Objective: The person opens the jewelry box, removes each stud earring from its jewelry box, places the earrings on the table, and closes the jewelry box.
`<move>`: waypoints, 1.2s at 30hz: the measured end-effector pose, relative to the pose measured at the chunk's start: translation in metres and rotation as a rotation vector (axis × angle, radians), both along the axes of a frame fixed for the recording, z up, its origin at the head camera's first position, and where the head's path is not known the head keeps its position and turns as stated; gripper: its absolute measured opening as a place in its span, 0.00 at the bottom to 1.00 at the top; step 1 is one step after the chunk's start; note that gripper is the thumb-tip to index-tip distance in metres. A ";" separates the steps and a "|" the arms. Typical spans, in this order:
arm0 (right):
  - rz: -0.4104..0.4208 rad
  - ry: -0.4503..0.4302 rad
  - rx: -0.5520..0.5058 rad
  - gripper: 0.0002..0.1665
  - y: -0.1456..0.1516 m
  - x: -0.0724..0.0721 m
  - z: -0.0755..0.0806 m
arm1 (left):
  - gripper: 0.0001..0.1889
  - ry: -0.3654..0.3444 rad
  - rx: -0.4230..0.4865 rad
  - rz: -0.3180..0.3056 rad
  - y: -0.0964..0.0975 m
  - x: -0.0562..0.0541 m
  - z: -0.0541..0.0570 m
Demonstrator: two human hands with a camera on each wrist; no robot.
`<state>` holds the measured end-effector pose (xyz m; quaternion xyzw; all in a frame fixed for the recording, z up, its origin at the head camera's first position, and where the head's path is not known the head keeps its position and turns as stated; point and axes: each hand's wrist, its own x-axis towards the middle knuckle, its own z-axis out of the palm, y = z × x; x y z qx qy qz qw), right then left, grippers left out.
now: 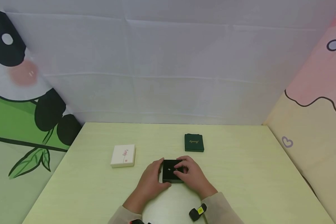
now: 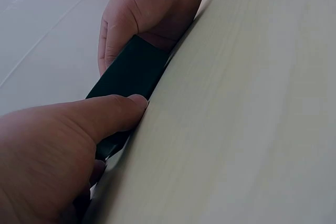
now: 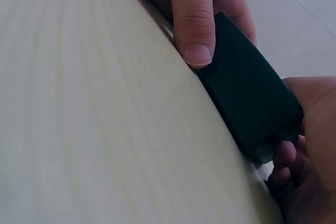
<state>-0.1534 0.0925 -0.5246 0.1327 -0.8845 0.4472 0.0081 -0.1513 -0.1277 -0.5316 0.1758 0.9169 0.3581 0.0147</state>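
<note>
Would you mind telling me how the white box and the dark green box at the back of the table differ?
The white box is pale with a small pink and red mark on its lid; the dark green box bears gold script. The white box lies left of the hands, the dark green box beyond them, farther back. The white box looks slightly larger. Both are flat, closed, squarish and untouched on the table.

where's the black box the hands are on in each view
Head: black box low centre on the table, left hand and right hand gripping its sides.
Left wrist: left of centre, running diagonally, thumb against its near edge.
Right wrist: right of centre, under a thumb.
Shared landmark: the pale yellow-green table.
</note>
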 end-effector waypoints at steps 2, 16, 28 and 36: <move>0.000 0.008 0.004 0.05 -0.001 0.000 0.000 | 0.52 0.000 -0.003 0.002 0.000 0.000 0.000; -0.034 0.023 0.005 0.04 -0.005 0.000 0.005 | 0.52 -0.008 -0.001 0.009 -0.002 -0.001 0.000; -0.056 0.000 0.015 0.05 -0.004 -0.001 0.005 | 0.51 -0.008 0.017 -0.002 0.000 0.000 0.000; -0.069 -0.017 0.000 0.08 -0.005 -0.002 0.004 | 0.51 0.008 0.016 -0.004 0.000 0.000 -0.001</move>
